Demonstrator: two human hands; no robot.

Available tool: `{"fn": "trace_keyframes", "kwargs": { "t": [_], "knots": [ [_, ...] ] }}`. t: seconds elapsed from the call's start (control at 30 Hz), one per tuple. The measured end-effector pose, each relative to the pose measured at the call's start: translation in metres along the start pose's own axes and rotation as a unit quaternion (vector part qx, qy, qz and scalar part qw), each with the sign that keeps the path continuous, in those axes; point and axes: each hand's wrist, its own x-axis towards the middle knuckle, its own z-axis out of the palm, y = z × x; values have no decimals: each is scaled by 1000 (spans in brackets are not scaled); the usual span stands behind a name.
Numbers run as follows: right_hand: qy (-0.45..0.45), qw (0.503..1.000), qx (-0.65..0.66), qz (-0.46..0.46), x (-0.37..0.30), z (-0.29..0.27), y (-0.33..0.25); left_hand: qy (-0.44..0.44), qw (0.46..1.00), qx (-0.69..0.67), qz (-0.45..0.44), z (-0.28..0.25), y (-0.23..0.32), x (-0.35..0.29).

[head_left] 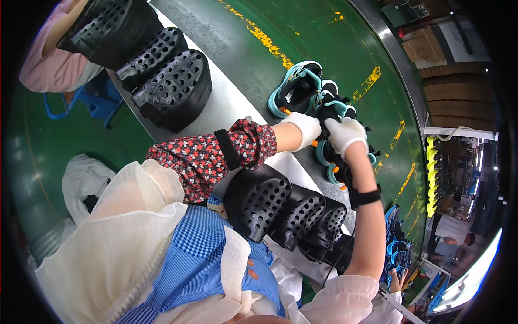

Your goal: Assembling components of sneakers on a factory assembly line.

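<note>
My left hand (304, 130) and my right hand (346, 135), both in white gloves, meet at a black and turquoise sports shoe (333, 106) with orange details. Their fingers are closed on its dark upper, though the gloves partly cover the grip. Left of it stands another turquoise and black shoe (296, 86) with its opening upward. Below my hands, one more such shoe (325, 154) is partly hidden by my right hand and wrist.
The shoes are on a green surface (345, 48) with worn yellow marks. Along a pale metal ledge (226, 102) sit black perforated moulds, such as this mould (259, 201) near my body and this mould (175, 89) at upper left. Blue-black shoes (396, 243) lie at right; a co-worker's arm (59, 27) shows upper left.
</note>
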Motion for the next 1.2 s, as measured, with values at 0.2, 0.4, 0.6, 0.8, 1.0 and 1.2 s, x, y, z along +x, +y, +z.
{"fn": "trace_keyframes", "kwargs": {
  "t": [0.2,0.4,0.6,0.8,1.0,1.2],
  "knots": [
    [11,993,-105,45,7,14,-51,-58,998,26,-23,-12,-8,5],
    [-7,995,-103,9,21,11,-56,-92,994,58,-27,-19,-6,14],
    [-39,995,-90,10,34,21,-48,-70,995,57,-44,-10,-14,18],
    [-3,977,-197,-76,9,8,-66,-30,997,58,-50,-2,-23,18],
    [26,974,-198,-107,23,12,-66,-42,995,87,0,4,-33,29],
    [34,980,-170,-101,24,17,-69,67,988,97,102,25,-54,35]
  ]
}}
